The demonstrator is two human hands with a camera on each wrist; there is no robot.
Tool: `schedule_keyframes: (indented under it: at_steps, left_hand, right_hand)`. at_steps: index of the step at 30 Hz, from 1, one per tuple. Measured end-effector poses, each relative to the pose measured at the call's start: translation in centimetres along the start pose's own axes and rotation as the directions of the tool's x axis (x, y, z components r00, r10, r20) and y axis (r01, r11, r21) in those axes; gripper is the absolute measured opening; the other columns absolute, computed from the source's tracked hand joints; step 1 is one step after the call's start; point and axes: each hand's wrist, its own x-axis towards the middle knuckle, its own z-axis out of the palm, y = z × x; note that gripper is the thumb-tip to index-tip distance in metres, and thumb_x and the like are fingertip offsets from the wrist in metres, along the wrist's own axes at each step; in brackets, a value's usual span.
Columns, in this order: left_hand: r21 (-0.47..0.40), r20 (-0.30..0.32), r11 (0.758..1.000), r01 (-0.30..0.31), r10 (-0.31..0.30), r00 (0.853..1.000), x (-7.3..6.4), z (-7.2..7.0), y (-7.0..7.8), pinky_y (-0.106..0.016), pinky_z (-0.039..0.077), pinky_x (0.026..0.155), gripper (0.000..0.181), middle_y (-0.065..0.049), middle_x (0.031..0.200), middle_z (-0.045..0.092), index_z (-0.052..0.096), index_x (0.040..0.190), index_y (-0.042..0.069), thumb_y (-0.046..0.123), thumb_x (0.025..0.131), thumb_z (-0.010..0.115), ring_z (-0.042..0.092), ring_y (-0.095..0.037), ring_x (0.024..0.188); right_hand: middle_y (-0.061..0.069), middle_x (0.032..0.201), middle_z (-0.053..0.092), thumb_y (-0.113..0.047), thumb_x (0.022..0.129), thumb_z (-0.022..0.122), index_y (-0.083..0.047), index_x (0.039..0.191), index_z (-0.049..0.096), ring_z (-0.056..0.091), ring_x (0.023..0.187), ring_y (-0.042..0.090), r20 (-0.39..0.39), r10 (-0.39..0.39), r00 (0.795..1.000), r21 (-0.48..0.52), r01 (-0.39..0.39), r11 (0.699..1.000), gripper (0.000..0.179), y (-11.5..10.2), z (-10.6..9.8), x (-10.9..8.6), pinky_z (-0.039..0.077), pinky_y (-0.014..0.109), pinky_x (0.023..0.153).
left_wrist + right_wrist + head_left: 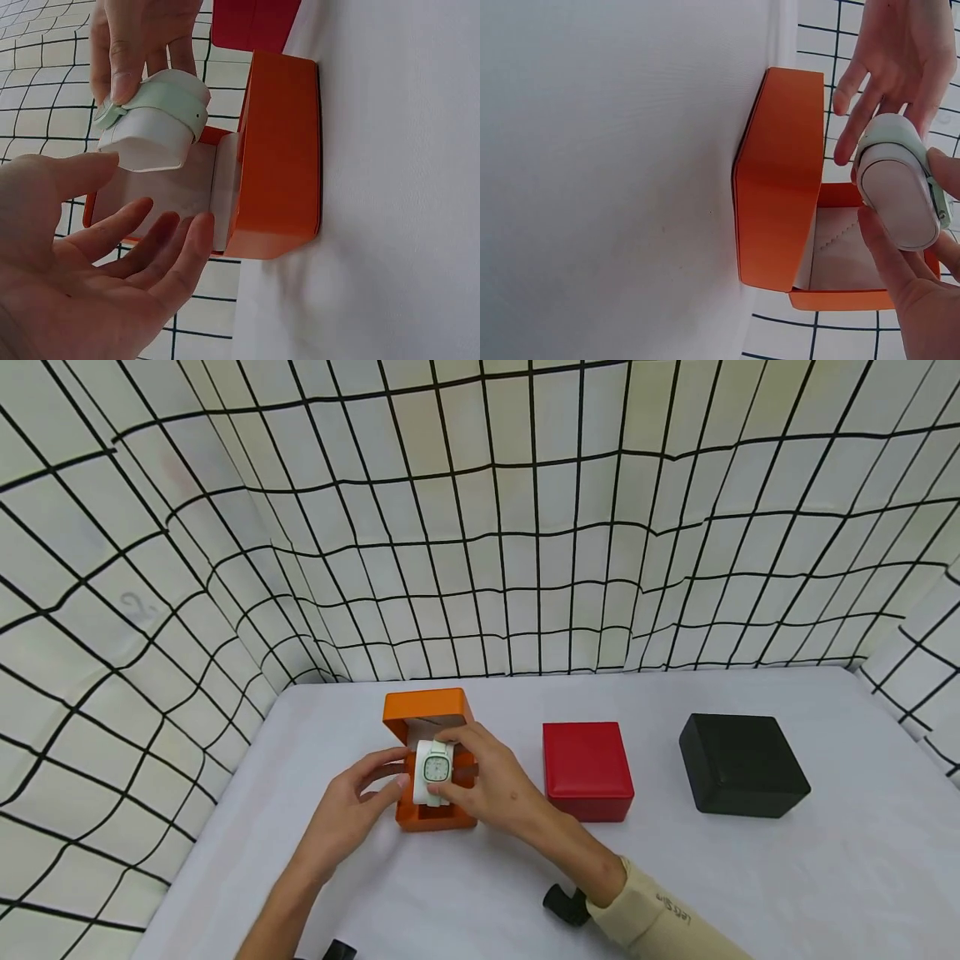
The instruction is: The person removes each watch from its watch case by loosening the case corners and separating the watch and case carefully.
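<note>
A pale green wristwatch [437,768] with a square-cornered face is strapped round a white watch cushion [421,783]. My right hand [504,787] holds the watch and cushion between thumb and fingers, over the orange box [427,703]. The box's lid stands open, and its pale lining [844,255] shows in the right wrist view. On the other side of the cushion is my left hand [343,810], its fingers spread and loosely bent around nothing. In the left wrist view, the left thumb tip [109,161] is right by the cushion's lower edge.
A closed red box [588,764] stands right of the orange one, and a closed black box [742,764] farther right. All are on a white-covered table [465,893]. Black netting [532,527] over white walls surrounds the table's back and sides.
</note>
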Motion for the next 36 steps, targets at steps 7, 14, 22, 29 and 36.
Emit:
schedule_keyframes:
  at_steps: [7,14,22,29,36]
  left_hand:
    - [-0.189,0.075,0.982,-0.007,0.021,0.997,0.1,0.3,0.1,-0.017,0.055,0.097,0.053,-0.005,0.160,0.050,0.050,0.153,0.018,0.035,0.104,0.064,0.056,-0.030,0.138]
    - [-0.263,0.127,0.965,0.017,0.018,0.992,0.3,0.6,0.0,-0.018,0.055,0.097,0.059,-0.010,0.159,0.049,0.045,0.157,0.014,0.027,0.103,0.066,0.057,-0.021,0.131]
    - [-0.286,0.136,0.958,0.026,0.014,0.991,0.4,0.7,0.0,-0.016,0.054,0.098,0.061,-0.012,0.158,0.048,0.044,0.158,0.015,0.025,0.102,0.067,0.059,-0.021,0.130]
    - [-0.323,0.118,0.946,0.013,0.026,0.993,0.4,0.9,0.2,-0.019,0.056,0.097,0.059,-0.014,0.150,0.054,0.045,0.157,0.023,0.023,0.103,0.066,0.060,-0.019,0.127]
    - [-0.386,0.118,0.922,0.025,0.022,0.993,0.4,1.1,0.3,-0.021,0.057,0.096,0.056,-0.017,0.147,0.052,0.044,0.156,0.016,0.020,0.103,0.063,0.061,-0.013,0.122]
  right_hand:
    - [0.004,0.131,0.063,-0.016,0.088,0.085,-0.011,0.139,0.059,0.063,0.113,0.017,-0.008,-0.012,1.000,0.051,0.013,0.999,0.058,-0.1,-0.1,-0.2,0.061,0.020,0.088]
    - [0.002,0.132,0.063,-0.017,0.088,0.084,-0.013,0.140,0.060,0.063,0.112,0.016,0.015,-0.021,1.000,0.080,0.020,0.997,0.058,0.0,-0.3,-0.2,0.061,0.022,0.090]
    - [0.002,0.136,0.062,-0.015,0.088,0.084,-0.013,0.144,0.058,0.063,0.115,0.015,0.042,-0.029,0.999,0.075,0.026,0.997,0.062,0.2,-0.6,-0.2,0.062,0.028,0.095]
    - [-0.001,0.145,0.055,-0.018,0.085,0.087,-0.020,0.149,0.052,0.053,0.130,0.014,0.086,-0.052,0.995,0.043,0.049,0.998,0.074,0.4,-0.6,-0.3,0.058,0.036,0.104]
    - [-0.003,0.144,0.055,-0.019,0.084,0.088,-0.022,0.150,0.051,0.052,0.132,0.011,0.091,-0.052,0.994,0.040,0.049,0.998,0.076,0.4,-0.3,-0.3,0.056,0.035,0.108]
